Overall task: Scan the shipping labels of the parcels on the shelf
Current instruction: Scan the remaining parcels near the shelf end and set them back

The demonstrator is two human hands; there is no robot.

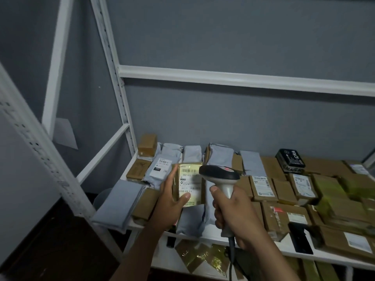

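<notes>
Parcel in hand: a small flat parcel [187,184] wrapped in glossy yellowish film is up off the shelf [203,235], over its front left part, label side facing us.
Left hand: the left hand [170,201] clamps that parcel, thumb pressed on the lower face, fingers along its left edge.
Right hand: the right hand [233,211] is wrapped tight round the pale handle of the scanner [220,177], dark head just beside the parcel's right edge; cable hangs down below.
Label: the white shipping label [189,180] shows barcodes, slightly washed out by light.
Handling guess: looks light and thin, likely a bit bendy; film looks slick, so pinch by the edges and keep the thumb off the barcode.
Other stock: grey poly mailers [156,169], soft and crumpled, along the back left; stiff brown cardboard boxes [284,216], taped, fill the right side.
Odd one: a black box [290,160] sits toward the back right.
Frame: white metal, slotted uprights.
</notes>
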